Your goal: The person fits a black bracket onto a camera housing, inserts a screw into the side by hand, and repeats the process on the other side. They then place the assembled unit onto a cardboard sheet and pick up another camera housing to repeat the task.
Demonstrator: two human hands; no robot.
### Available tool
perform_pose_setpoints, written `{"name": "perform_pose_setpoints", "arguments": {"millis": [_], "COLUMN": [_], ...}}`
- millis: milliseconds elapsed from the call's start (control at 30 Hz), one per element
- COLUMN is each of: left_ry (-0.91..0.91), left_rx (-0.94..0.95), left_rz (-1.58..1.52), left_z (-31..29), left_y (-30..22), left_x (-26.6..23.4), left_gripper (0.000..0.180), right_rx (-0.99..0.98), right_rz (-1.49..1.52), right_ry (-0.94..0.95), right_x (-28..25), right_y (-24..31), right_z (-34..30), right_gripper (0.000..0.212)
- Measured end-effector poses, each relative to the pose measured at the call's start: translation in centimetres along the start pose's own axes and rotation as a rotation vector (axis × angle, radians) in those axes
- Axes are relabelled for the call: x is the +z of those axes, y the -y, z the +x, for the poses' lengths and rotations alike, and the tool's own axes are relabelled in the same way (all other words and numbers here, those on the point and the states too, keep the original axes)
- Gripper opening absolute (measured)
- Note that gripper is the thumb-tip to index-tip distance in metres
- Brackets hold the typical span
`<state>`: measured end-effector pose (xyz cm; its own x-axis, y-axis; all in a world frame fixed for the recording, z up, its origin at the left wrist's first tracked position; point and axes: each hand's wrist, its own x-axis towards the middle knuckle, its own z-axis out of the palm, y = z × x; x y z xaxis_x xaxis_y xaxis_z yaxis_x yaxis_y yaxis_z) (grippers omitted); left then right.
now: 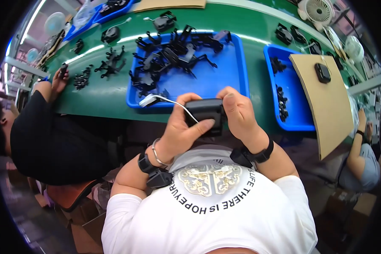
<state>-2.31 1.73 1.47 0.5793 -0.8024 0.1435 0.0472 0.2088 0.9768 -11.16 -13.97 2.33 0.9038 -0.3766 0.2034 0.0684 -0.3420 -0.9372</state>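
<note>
Close to my chest I hold a black rectangular plastic housing (205, 111) in both hands. My left hand (178, 133) is closed round its left side, the thumb lying across the face. At the right end, the curled fingers of my right hand (241, 116) grip its edge with the thumb raised. A white cable (173, 100) runs from the housing over my left fingers and ends in a white connector (148, 100). Just beyond my hands, a blue tray (242, 63) holds a heap of black plastic brackets (173, 55). The housing's underside is hidden.
On the green table (97, 99) lie loose black brackets (110, 62), small black parts (83, 77) and housings with cables (163, 21). A cardboard sheet (326, 101) overlaps a second blue tray (283, 122) at right. One co-worker (51, 131) sits at left, another (362, 156) at right.
</note>
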Motion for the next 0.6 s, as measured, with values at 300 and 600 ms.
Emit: {"name": "perform_pose_setpoints", "arguments": {"millis": [300,600], "left_ry": [-0.056,-0.191], "left_rx": [-0.168,-0.115], "left_rz": [-0.251,-0.381], "left_z": [0.5,0.7], "left_y": [-0.2,0.1], "left_x": [-0.6,0.0], "left_gripper": [0.052,0.048], "right_rx": [0.048,-0.218], "right_rz": [0.147,-0.024], "right_ry": [0.109,0.082], "right_x": [-0.7,-0.9], "right_y": [1.0,-1.4], "right_z": [0.5,0.5], "right_gripper": [0.032,0.051]}}
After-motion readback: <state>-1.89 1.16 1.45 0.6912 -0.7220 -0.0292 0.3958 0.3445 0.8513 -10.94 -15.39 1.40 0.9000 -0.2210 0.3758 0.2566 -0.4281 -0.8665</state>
